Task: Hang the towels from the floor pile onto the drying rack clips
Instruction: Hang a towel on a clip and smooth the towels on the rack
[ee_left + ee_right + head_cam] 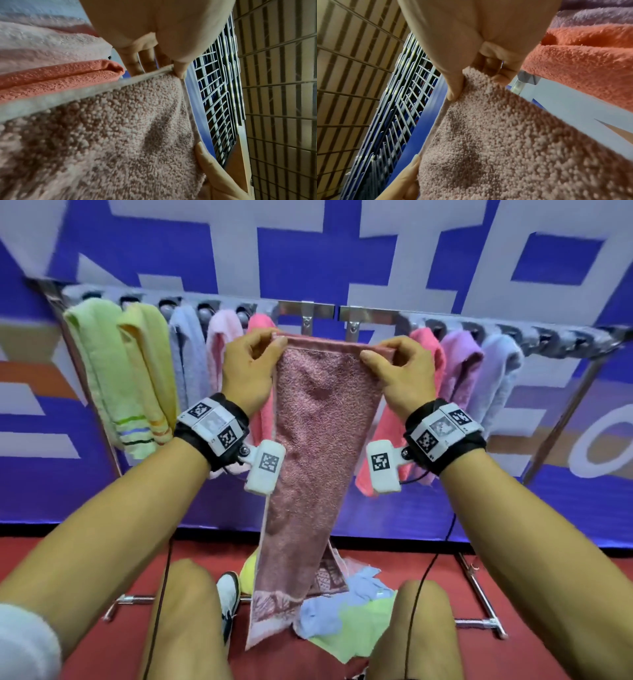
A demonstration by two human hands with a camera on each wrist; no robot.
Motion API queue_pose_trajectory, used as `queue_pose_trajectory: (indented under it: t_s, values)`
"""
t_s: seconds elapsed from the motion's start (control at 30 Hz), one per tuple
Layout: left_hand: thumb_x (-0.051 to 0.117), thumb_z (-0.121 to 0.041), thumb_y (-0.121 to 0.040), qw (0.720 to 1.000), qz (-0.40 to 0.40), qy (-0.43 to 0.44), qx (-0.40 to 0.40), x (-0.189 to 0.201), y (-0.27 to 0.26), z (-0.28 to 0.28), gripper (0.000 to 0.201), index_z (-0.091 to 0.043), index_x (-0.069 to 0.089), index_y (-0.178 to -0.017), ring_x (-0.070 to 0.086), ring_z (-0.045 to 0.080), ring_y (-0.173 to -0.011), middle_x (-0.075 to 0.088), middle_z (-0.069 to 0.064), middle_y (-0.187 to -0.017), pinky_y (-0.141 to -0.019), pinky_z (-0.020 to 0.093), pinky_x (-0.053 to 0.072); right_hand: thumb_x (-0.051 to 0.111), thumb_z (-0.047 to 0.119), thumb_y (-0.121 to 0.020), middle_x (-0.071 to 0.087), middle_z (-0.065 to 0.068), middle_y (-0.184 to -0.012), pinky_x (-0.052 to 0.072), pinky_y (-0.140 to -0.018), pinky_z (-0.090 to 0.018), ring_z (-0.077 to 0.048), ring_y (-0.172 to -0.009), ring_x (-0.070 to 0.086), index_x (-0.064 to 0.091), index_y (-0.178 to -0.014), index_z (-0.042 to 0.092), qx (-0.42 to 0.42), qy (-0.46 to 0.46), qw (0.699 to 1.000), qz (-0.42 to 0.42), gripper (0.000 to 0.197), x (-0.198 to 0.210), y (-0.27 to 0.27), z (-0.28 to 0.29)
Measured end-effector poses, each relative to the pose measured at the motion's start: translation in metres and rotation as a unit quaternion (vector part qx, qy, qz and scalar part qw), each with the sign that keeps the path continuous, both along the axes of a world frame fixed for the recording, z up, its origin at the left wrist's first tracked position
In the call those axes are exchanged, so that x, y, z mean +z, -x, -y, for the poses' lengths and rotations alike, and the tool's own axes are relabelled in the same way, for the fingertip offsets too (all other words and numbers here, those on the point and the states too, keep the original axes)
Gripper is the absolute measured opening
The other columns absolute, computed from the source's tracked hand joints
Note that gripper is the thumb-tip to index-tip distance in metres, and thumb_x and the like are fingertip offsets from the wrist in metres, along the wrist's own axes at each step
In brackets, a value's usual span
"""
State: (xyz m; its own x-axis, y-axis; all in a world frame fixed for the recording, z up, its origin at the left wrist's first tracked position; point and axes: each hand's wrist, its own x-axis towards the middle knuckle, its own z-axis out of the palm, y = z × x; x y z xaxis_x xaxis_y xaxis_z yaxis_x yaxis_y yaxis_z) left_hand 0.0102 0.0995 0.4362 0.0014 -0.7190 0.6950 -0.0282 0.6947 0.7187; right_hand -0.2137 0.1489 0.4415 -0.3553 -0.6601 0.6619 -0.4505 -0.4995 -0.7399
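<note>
A long dusty-pink towel point(318, 440) hangs stretched between my two hands in front of the drying rack point(308, 311). My left hand point(255, 356) pinches its top left corner and my right hand point(390, 357) pinches its top right corner, just below the rack's two bare middle clips point(329, 326). The left wrist view shows the thumb and fingers point(180, 70) clamped on the hem of the towel point(111, 128). In the right wrist view my thumb point(455, 86) presses the towel point(513, 142) corner. The floor pile point(349, 611) of blue, green and yellow towels lies beneath the towel's lower end.
Hung towels fill the rack's left side, green point(99, 364), yellow, blue and pinks, and the right side holds coral point(428, 347), purple and lilac ones. Several bare clips point(548, 337) remain at far right. My knees and a shoe point(228, 597) are on the red floor.
</note>
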Motion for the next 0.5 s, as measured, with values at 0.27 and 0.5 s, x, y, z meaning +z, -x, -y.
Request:
queue_pose_trajectory:
  t_s: [0.27, 0.5]
  values:
    - [0.064, -0.016, -0.094, 0.996, 0.069, -0.050, -0.005, 0.000, -0.022, 0.004, 0.011, -0.019, 0.072, -0.089, 0.062, 0.017, -0.079, 0.069, 0.005, -0.085, -0.086, 0.049, 0.056, 0.079, 0.019, -0.081, 0.071, 0.000, -0.077, 0.051, -0.072, -0.023, -0.008, -0.071, 0.062, 0.073, -0.081, 0.020, 0.032, -0.088, 0.987, -0.134, 0.006, 0.013, 0.004, 0.000]
    - [0.064, -0.017, -0.095, 0.996, 0.068, -0.051, -0.009, 0.018, -0.032, 0.003, 0.020, -0.028, 0.071, -0.080, 0.061, 0.017, -0.077, 0.069, 0.002, -0.082, -0.086, 0.059, 0.054, 0.074, 0.025, -0.085, 0.065, 0.010, -0.074, 0.048, -0.069, -0.020, -0.003, -0.069, 0.058, 0.064, -0.079, 0.026, 0.008, -0.088, 0.978, -0.188, 0.012, 0.034, -0.002, 0.005]
